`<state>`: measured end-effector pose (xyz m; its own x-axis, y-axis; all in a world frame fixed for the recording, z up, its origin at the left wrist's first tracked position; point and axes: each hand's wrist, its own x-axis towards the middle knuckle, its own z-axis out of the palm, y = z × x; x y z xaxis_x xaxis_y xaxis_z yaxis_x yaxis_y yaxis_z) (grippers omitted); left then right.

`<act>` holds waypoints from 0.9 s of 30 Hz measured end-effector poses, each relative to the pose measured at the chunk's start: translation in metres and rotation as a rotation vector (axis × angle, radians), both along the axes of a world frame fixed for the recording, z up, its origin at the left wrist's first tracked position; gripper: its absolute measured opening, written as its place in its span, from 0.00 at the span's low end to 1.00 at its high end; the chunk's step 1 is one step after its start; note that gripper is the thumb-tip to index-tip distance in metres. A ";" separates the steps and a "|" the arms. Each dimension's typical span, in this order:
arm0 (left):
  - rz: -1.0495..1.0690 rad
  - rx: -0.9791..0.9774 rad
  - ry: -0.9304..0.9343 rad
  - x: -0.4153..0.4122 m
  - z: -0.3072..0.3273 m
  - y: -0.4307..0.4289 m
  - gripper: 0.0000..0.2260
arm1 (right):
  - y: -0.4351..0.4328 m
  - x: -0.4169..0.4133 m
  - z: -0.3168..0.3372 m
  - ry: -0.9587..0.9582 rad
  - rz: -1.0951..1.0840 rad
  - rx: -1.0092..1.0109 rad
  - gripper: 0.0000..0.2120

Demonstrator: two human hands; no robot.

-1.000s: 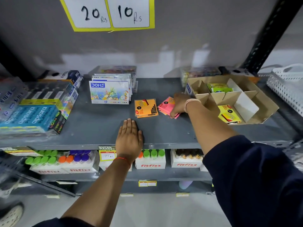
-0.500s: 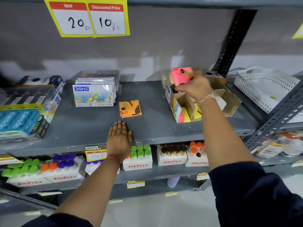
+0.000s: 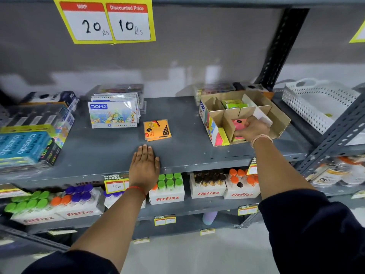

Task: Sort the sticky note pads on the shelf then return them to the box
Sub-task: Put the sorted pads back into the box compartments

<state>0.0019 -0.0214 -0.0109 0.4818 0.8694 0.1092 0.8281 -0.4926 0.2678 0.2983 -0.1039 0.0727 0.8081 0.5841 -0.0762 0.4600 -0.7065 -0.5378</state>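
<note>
A divided cardboard box (image 3: 279,117) stands on the right of the grey shelf (image 3: 187,147). My right hand (image 3: 253,128) reaches into its front compartment and grips the pink sticky note pads (image 3: 239,124), which sit low inside it. Green pads (image 3: 235,103) lie in a rear compartment. A small stack of orange sticky note pads (image 3: 157,129) lies loose on the shelf's middle. My left hand (image 3: 145,167) rests flat on the shelf's front edge, just below the orange pads, fingers together, holding nothing.
DOMS colour boxes (image 3: 112,114) stand left of the orange pads, and Apsara packs (image 3: 25,144) fill the far left. A white perforated basket (image 3: 320,105) sits to the right beyond a slotted upright. Fitfizz bottle cartons (image 3: 166,186) line the shelf below.
My right hand lifted the pink pads off the shelf, carried them over the box, then lowered them into the front compartment. The left hand stayed flat on the shelf edge.
</note>
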 end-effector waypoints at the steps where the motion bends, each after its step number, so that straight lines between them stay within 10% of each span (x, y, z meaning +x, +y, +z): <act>1: -0.001 -0.006 0.002 0.000 0.000 0.000 0.41 | -0.001 -0.001 -0.002 -0.019 0.012 -0.010 0.27; 9: 0.016 -0.035 0.041 0.002 0.006 -0.003 0.24 | -0.005 0.009 0.006 0.011 0.040 0.007 0.22; 15: 0.026 -0.024 -0.069 -0.001 0.010 -0.001 0.30 | 0.018 0.002 0.027 -0.130 -0.089 0.227 0.20; 19: 0.020 0.002 -0.050 -0.007 0.010 0.003 0.31 | 0.057 -0.050 0.045 -0.324 0.349 0.408 0.33; 27: 0.006 0.015 0.018 -0.008 0.002 0.007 0.23 | 0.130 -0.118 0.007 -0.203 1.014 -0.347 0.47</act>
